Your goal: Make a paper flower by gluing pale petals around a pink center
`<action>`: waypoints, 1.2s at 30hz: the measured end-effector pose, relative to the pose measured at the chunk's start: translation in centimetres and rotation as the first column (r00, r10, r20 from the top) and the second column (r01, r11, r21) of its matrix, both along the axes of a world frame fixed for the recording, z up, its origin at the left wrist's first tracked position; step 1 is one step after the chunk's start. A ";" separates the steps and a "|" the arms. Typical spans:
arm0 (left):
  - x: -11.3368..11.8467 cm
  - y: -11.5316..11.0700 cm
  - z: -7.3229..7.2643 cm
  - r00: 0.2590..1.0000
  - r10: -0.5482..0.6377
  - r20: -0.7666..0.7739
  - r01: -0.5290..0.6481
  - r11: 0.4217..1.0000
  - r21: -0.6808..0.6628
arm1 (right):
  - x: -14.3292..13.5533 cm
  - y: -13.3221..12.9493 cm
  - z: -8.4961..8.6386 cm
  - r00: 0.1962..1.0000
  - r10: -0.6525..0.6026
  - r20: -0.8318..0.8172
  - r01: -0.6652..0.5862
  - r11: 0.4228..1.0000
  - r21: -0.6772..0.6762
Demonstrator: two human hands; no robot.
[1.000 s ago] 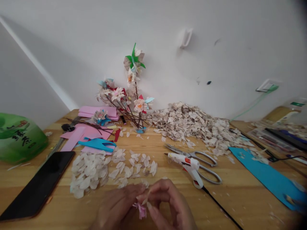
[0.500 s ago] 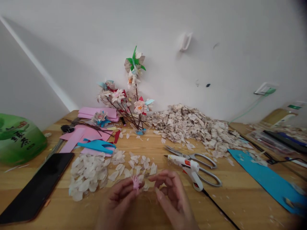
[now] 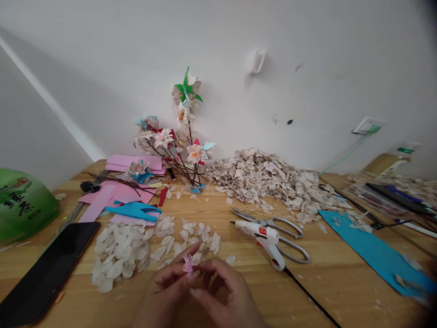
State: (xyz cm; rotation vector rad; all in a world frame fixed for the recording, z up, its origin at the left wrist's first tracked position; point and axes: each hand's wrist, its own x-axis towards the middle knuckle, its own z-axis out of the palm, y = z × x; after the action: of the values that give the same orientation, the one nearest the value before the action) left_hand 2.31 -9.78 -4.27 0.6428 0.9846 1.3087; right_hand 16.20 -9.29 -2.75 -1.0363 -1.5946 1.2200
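Low in the head view, my left hand (image 3: 170, 284) pinches a pink fringed paper flower centre (image 3: 188, 264) between thumb and fingers, its thin strips fanning upward. My right hand (image 3: 223, 287) is close against it from the right. Its index fingertip reaches the left thumb beside the pink piece, while its thumb stays apart below. The lower end of the pink piece is hidden by the fingers. Just beyond the hands lie loose pale petals (image 3: 167, 243), and a larger petal heap (image 3: 121, 253) is to the left.
A white glue gun (image 3: 261, 234) overlaps silver scissors (image 3: 292, 253) on the right. Blue sheet (image 3: 368, 250) lies farther right. A black phone (image 3: 51, 269) and green bag (image 3: 25, 205) are left. Finished flowers (image 3: 196, 152) and a dried petal pile (image 3: 262, 175) stand along the wall.
My right hand has moved left, from a gap away to beside the pink flower centre. My left hand still holds it, slightly farther left. The whole view has shifted a little.
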 end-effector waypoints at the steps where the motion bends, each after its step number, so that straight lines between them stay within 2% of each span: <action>1: 0.0 0.0 -0.1 0.998 -0.043 0.036 0.043 0.999 0.010 | 0.0 0.1 -0.3 1.000 -0.013 0.008 0.013 1.000 -0.019; 3: -0.1 0.0 -0.3 0.992 -0.108 0.070 0.107 0.994 0.029 | 0.2 0.3 -0.8 1.000 -0.026 0.004 0.026 0.998 -0.048; 6: -0.2 0.0 -0.5 0.984 -0.152 0.089 0.150 0.988 0.022 | 0.3 0.6 -1.0 1.000 0.022 -0.019 -0.023 0.997 -0.071; 9: -0.2 -0.2 -0.4 0.981 -0.170 0.089 0.169 0.985 0.020 | 0.4 0.7 -0.6 0.996 0.087 -0.024 -0.088 0.995 -0.038; 14: -0.2 -0.2 -0.2 0.983 -0.182 0.018 0.182 0.983 0.024 | 0.6 0.5 0.0 0.989 0.122 0.083 -0.124 0.992 0.012; 17: -0.3 0.0 -0.2 0.980 -0.200 0.017 0.200 0.980 0.011 | 0.8 0.6 0.2 0.993 0.120 0.014 -0.121 0.992 0.023; 20: -0.5 0.2 0.0 0.958 -0.280 0.057 0.281 0.960 -0.008 | 1.0 0.9 0.7 0.975 0.208 -0.082 -0.210 0.978 -0.007; 24: -0.9 0.2 0.7 0.931 -0.363 0.028 0.361 0.930 0.067 | 1.4 1.4 1.6 0.948 0.305 -0.094 -0.310 0.950 -0.041; 29: -1.0 0.2 0.8 0.949 -0.291 -0.122 0.309 0.937 0.162 | 1.8 1.9 1.4 0.939 0.341 -0.034 -0.343 0.937 -0.060; 32: -1.1 0.3 0.6 0.944 -0.242 -0.222 0.295 0.923 0.249 | 1.9 1.9 1.1 0.943 0.333 -0.025 -0.334 0.939 -0.080; 36: -1.2 0.3 0.6 0.931 -0.210 -0.300 0.299 0.910 0.289 | 1.8 1.8 0.9 0.951 0.308 0.011 -0.306 0.949 -0.075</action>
State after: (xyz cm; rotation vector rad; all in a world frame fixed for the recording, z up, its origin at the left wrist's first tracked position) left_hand 1.08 -9.43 -3.63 1.1913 0.8594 1.1784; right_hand 18.04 -7.49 -1.84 -0.8695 -1.7889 1.4873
